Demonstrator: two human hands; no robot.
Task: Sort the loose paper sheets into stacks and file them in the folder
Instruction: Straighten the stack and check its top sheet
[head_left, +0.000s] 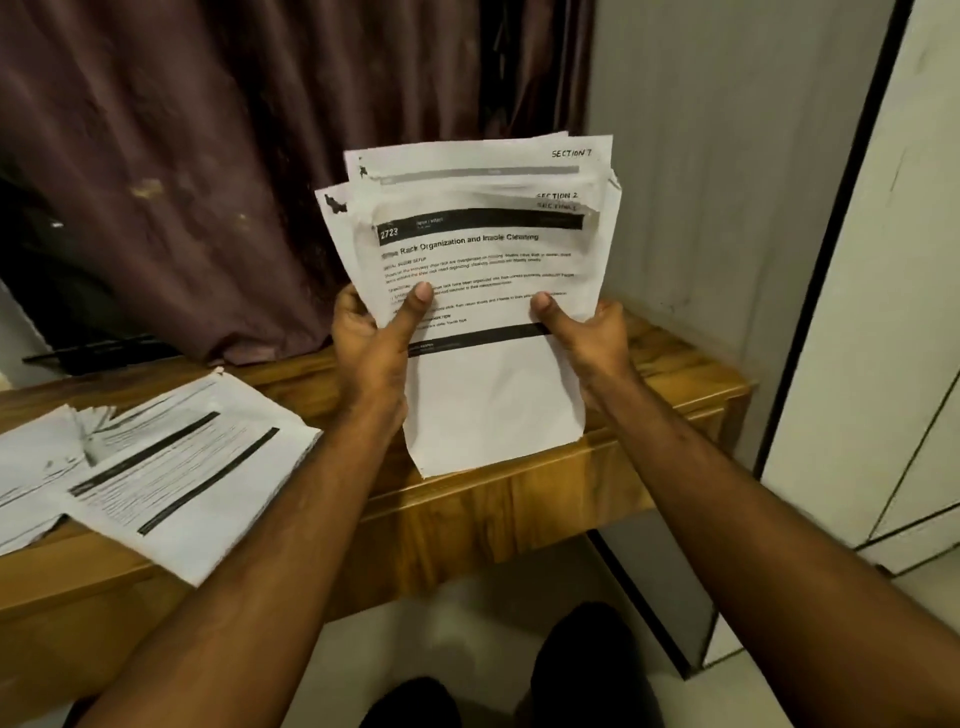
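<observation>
You hold the sheaf of sheets (483, 291) upright above the table (519, 499), long axis vertical, headings uppermost. Your left hand (371, 343) and right hand (587, 338) pinch its side edges, thumbs in front. More sheets (171, 467) lie flat at left.

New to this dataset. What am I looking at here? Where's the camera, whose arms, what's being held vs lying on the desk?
There is no robot: a person works with bare hands. The single picture comes from a wide-angle camera worn on the head, looking forward and down, so the arms reaching in from the bottom are the wearer's own. The left hand and right hand grip a bundle of printed sheets upright by its side edges, thumbs on the front page; handwritten section labels show at the top corners. More sheets lie spread on the wooden desk to the left. Behind is a dark curtain. No folder is in view.
</observation>
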